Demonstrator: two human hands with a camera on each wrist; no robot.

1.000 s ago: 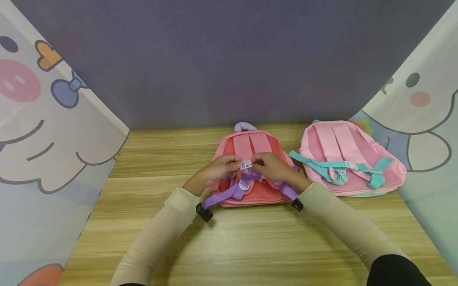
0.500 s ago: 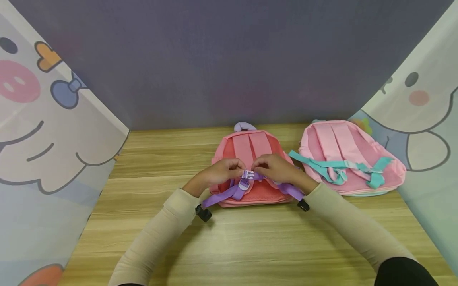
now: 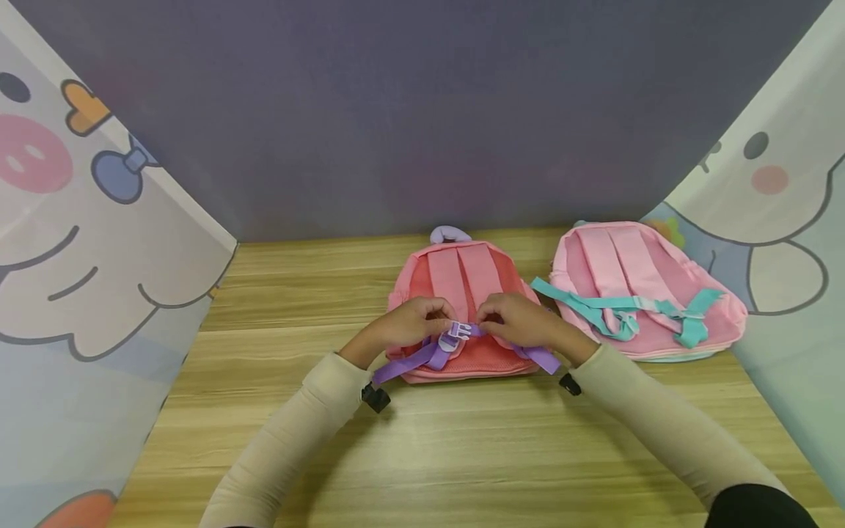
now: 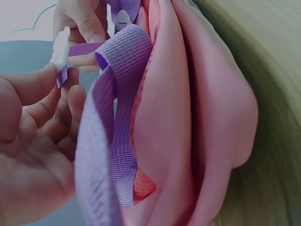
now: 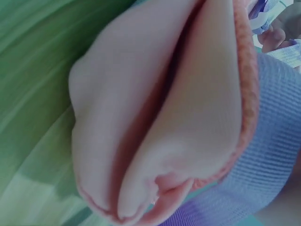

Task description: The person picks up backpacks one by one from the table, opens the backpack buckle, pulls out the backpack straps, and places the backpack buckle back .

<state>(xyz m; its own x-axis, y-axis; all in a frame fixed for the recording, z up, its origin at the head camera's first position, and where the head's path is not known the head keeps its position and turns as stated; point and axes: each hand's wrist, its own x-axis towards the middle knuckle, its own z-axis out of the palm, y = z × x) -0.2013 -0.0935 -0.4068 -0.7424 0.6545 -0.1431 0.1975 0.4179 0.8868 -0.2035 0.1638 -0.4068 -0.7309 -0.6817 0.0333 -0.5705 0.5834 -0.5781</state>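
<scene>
A coral-pink backpack (image 3: 488,356) lies with its back panel and shoulder straps up, middle of the table. Over its lower part my left hand (image 3: 417,323) pinches a white side-release buckle (image 3: 460,331) between thumb and fingers. In the left wrist view this buckle (image 4: 61,47) stands at the thumb tip, its pronged end up. My right hand (image 3: 521,321), beside it, pinches a purple strap (image 4: 84,49) running to the buckle. Another purple strap (image 3: 404,366) trails below the left wrist, and a white strap adjuster (image 3: 449,342) sits just under the buckle.
A light-pink backpack (image 3: 713,293) with turquoise straps (image 3: 594,302) lies close on the right. A grey panel (image 3: 422,125) rises behind the wood-look table (image 3: 297,293). Cartoon-printed walls (image 3: 119,264) flank both sides. Black camera mounts (image 3: 376,397) sit at the wrists.
Both hands have come down a little toward the backpack's lower edge, and the right hand has shifted slightly right. The buckle has moved down with the left hand, and purple strap now shows right of it.
</scene>
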